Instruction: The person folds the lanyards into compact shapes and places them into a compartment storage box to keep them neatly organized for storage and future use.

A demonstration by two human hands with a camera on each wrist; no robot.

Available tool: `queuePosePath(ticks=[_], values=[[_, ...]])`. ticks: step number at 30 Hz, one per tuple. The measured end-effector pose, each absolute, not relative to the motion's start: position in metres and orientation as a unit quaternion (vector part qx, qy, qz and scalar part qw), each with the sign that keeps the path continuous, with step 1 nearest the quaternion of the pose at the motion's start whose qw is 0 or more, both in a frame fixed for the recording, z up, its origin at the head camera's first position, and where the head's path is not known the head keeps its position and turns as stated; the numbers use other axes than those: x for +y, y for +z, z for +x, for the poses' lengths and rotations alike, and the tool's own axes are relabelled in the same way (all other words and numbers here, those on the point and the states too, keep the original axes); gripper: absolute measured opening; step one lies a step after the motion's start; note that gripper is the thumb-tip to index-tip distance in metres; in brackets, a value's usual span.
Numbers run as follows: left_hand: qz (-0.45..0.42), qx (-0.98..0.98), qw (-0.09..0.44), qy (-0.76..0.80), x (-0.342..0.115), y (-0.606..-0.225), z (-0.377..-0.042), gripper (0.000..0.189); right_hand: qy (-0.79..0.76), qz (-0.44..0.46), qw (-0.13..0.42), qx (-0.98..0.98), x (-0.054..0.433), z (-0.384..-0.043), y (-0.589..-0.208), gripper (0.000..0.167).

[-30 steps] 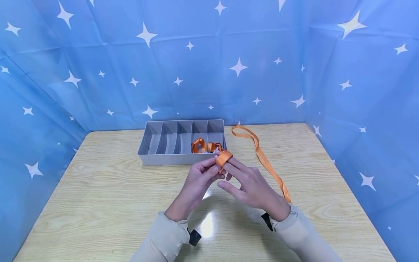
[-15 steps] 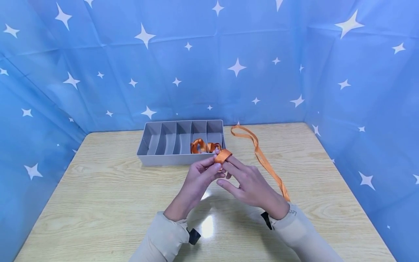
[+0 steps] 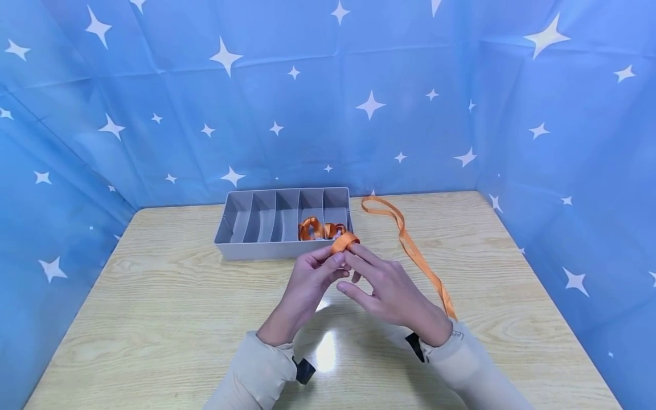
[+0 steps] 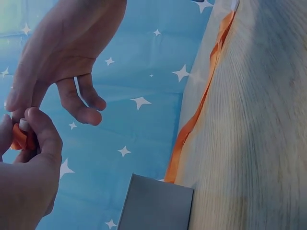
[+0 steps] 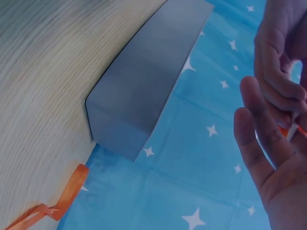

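Blue curtain [image 3: 154,97] hangs behind the grey tray [image 3: 271,250], pale wooden table [image 3: 169,302] beneath; right of it, a long orange ribbon [image 3: 415,252] runs nearward from its far corner; before it, left hand [image 3: 310,279] pinches a ribbon coil [image 3: 343,241] slanting away rightward, right hand [image 3: 389,285] touching, fingers extended; orange loops [image 3: 305,230] lie in the tray's two rightmost compartments

Pale wooden table [image 3: 169,307], grey compartment tray [image 3: 266,251], orange ribbon [image 3: 417,256]
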State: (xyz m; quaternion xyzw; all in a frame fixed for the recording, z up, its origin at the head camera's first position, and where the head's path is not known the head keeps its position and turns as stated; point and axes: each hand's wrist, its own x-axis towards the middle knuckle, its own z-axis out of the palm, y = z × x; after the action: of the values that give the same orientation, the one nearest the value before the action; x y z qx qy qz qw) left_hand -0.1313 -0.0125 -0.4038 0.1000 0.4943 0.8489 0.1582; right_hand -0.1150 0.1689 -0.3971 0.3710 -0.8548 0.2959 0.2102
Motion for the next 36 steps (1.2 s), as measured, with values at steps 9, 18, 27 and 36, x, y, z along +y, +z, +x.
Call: queuePosePath(ticks=[9, 18, 27, 36], values=[[0.081, 0.486, 0.175, 0.852, -0.014, -0.4041, -0.1314, 0.026, 0.462, 0.399, 0.136, -0.78, 0.1713, -0.1136, -0.3919, 0.039], [0.119, 0.525, 0.13, 0.833, -0.0158, -0.4064, -0.1296, 0.048, 0.524, 0.395, 0.107, -0.747, 0.1733, -0.1131, -0.3879, 0.044], [0.134, 0.575, 0.002, 0.807, -0.0091, -0.4006, -0.124, 0.036, 0.542, 0.389, 0.106, -0.737, 0.1728, -0.1114, -0.3874, 0.045], [0.113, 0.546, -0.018, 0.83, -0.0076, -0.4009, -0.1245, 0.032, 0.507, 0.4, 0.149, -0.749, 0.1688, -0.1127, -0.3914, 0.048]])
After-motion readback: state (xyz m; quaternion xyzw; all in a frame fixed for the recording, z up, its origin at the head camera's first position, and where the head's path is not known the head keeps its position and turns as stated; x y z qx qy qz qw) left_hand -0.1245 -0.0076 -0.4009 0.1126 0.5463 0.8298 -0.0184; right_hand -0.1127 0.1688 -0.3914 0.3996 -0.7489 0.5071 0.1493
